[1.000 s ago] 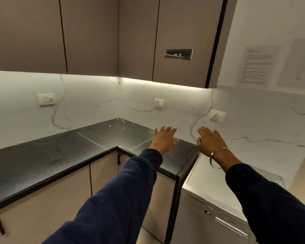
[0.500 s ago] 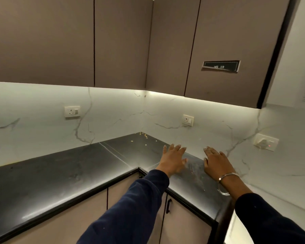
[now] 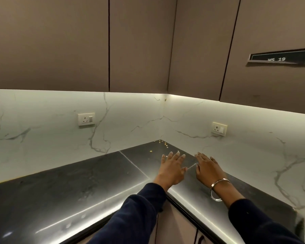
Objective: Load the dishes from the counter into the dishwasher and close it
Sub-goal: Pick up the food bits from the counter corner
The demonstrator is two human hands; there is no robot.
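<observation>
My left hand [image 3: 173,168] and my right hand [image 3: 208,167] are stretched out side by side over the inner corner of the black L-shaped counter [image 3: 77,187], palms down, fingers straight and spread. Neither hand holds anything. A metal bangle [image 3: 218,189] circles my right wrist. No dishes are in view on the counter, and the dishwasher is out of view.
Brown wall cabinets [image 3: 139,43] hang overhead, one with a label plate [image 3: 280,58]. The marble backsplash carries two sockets [image 3: 86,119] [image 3: 219,129]. Small yellowish crumbs [image 3: 163,144] lie in the far corner. Base cabinet doors [image 3: 176,228] show below the counter edge.
The view has swung left and up, so the dishwasher and the right wall have left the frame. Both hands stay open and have moved over the counter's corner.
</observation>
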